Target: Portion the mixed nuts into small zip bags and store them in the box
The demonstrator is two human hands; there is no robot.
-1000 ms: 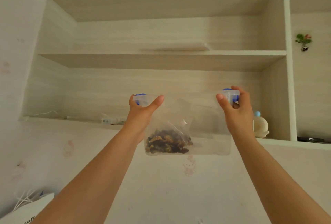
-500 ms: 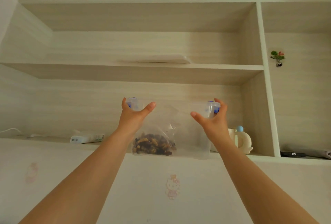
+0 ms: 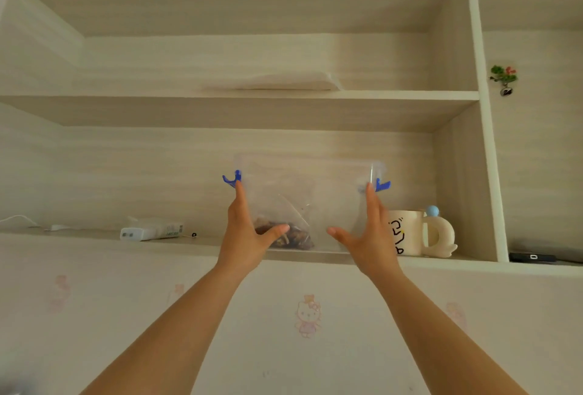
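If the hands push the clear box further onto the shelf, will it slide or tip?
The clear box probably slides: it appears to sit flat on the shelf. Likely light, with one bag of nuts inside. The mug beside it might be bumped.

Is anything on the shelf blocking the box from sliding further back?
Nothing visible does. The box sits on the lower shelf between the left hand and right hand; the mug stands beside it, the charger off left.

Home bedroom prob.: cartoon-cat wallpaper (image 3: 307, 315), built-in wood shelves (image 3: 239, 96) w/ mug (image 3: 407, 232).
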